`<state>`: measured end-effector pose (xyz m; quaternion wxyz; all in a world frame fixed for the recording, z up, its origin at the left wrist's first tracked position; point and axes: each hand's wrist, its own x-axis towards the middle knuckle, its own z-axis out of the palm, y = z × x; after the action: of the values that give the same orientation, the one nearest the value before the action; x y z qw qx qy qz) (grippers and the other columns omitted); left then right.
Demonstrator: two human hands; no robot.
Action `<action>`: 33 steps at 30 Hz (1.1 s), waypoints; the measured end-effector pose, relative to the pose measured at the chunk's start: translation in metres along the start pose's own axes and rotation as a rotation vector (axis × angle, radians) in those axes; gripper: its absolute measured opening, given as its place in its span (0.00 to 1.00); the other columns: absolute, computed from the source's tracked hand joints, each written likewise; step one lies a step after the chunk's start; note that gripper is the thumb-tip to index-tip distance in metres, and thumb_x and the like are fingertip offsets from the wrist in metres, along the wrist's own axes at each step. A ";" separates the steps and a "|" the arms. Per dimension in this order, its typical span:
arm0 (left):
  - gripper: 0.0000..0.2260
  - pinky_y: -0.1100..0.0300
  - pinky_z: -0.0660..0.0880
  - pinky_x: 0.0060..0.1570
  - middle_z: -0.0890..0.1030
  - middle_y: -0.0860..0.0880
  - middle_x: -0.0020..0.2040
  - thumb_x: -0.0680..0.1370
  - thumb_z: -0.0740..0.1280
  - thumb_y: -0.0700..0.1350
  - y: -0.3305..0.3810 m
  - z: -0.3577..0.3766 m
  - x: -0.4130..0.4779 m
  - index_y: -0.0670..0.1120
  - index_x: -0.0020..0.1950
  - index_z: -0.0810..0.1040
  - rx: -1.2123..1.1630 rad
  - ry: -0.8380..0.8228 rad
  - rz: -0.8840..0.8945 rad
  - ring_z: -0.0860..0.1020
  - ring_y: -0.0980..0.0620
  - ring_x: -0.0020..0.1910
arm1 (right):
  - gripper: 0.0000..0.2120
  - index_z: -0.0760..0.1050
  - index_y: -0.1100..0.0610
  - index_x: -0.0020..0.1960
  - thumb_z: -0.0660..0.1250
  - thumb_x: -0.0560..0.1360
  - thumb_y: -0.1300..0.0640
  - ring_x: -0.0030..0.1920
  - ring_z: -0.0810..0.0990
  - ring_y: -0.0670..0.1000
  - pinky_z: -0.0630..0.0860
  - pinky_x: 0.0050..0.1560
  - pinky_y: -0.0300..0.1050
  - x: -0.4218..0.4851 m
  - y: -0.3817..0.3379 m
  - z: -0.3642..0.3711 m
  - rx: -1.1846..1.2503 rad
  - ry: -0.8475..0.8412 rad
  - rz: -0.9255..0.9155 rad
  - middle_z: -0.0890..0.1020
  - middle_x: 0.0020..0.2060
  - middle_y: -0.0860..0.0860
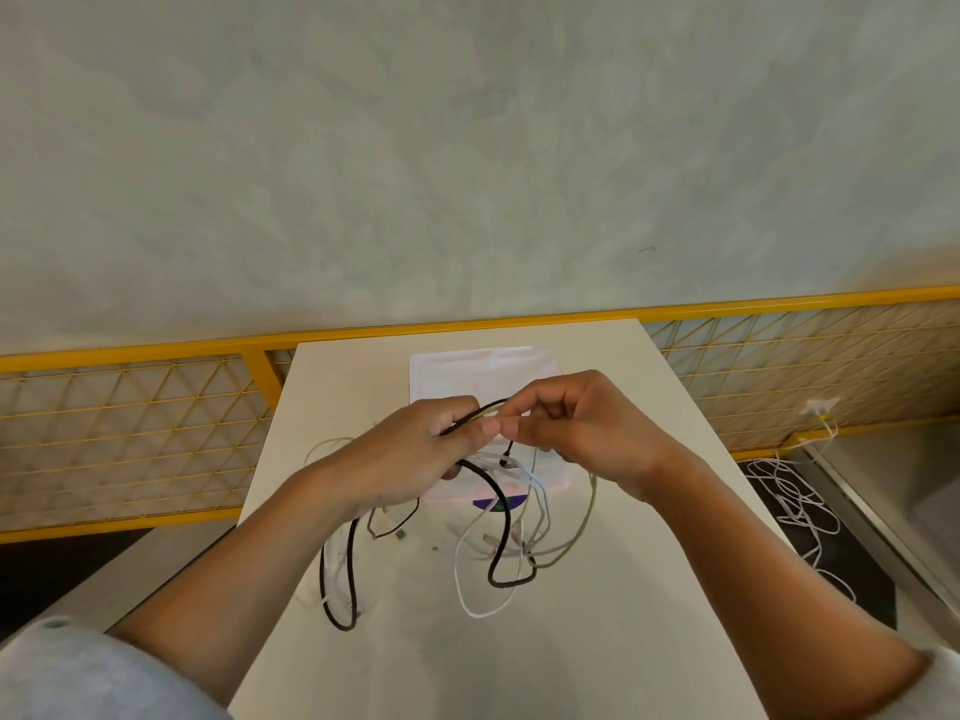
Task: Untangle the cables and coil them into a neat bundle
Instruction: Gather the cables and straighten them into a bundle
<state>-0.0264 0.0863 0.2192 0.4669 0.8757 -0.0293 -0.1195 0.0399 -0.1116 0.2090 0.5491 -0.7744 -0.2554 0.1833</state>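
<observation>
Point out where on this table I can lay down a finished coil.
Bare: the near strip of the table between the forearms, below the cable loops; also the far corners either side of the pale tray. Crowded: the middle, where the black cable and white cables sprawl under the left hand and right hand.

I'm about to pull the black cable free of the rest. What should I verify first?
1. Grip on the thin black cable: ok. The left hand and right hand both pinch it.
2. Black plug end free: ok. It hangs below the hands.
3. Black cable clear of the thin white cables: not ok. They cross on the white table.
4. Other black end located: cannot tell.
5. Coil started: not ok. All loops lie loose.
</observation>
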 end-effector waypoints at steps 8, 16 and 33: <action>0.19 0.65 0.60 0.27 0.64 0.56 0.24 0.81 0.64 0.54 0.001 -0.012 0.001 0.48 0.33 0.69 0.030 0.243 0.031 0.63 0.58 0.22 | 0.10 0.86 0.60 0.42 0.74 0.75 0.53 0.28 0.63 0.48 0.63 0.28 0.36 -0.001 0.019 -0.023 0.051 0.093 0.130 0.69 0.27 0.51; 0.20 0.56 0.55 0.30 0.62 0.56 0.24 0.80 0.67 0.53 -0.004 -0.027 0.003 0.46 0.32 0.68 -0.021 0.340 -0.020 0.60 0.57 0.23 | 0.05 0.87 0.59 0.44 0.74 0.74 0.57 0.30 0.61 0.50 0.59 0.27 0.39 -0.006 0.045 -0.037 0.125 0.137 0.218 0.70 0.26 0.49; 0.20 0.57 0.56 0.30 0.64 0.56 0.24 0.81 0.64 0.55 -0.007 -0.024 0.004 0.45 0.35 0.68 0.085 0.366 -0.065 0.62 0.57 0.22 | 0.08 0.83 0.63 0.45 0.66 0.80 0.64 0.32 0.65 0.50 0.65 0.36 0.44 -0.009 0.086 -0.058 0.406 0.422 0.219 0.80 0.37 0.52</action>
<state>-0.0169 0.1086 0.2255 0.4230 0.9022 0.0793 0.0282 0.0823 -0.1833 0.1471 0.7102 -0.6929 -0.0090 0.1239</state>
